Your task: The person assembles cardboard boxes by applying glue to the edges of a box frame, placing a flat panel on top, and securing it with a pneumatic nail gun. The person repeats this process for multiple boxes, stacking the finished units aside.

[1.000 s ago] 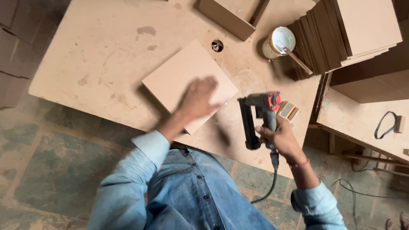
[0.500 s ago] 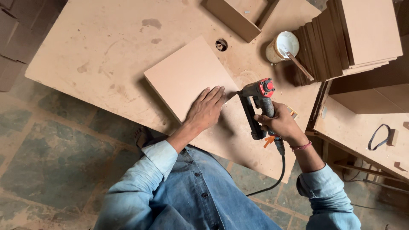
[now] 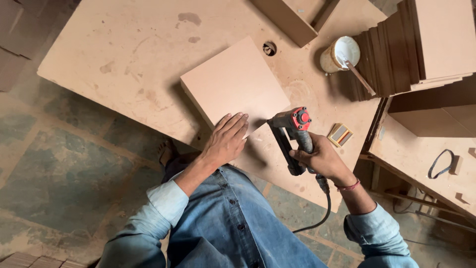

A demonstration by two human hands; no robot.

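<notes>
Head view, looking down. The left hand lies flat, fingers spread, on the near corner of a square board at frame centre, gripping nothing. The right hand is clenched round the handle of a nail gun, its nose just beside the board's lower right edge. Both rest on a large worktable. A glue pot and stacked panels occupy the upper right.

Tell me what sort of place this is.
Most likely a small carpentry or furniture workshop. The right hand grips a corded nail gun, the left hand rests on a square board on a worn workbench, and cut panels are stacked beside a glue pot.
</notes>
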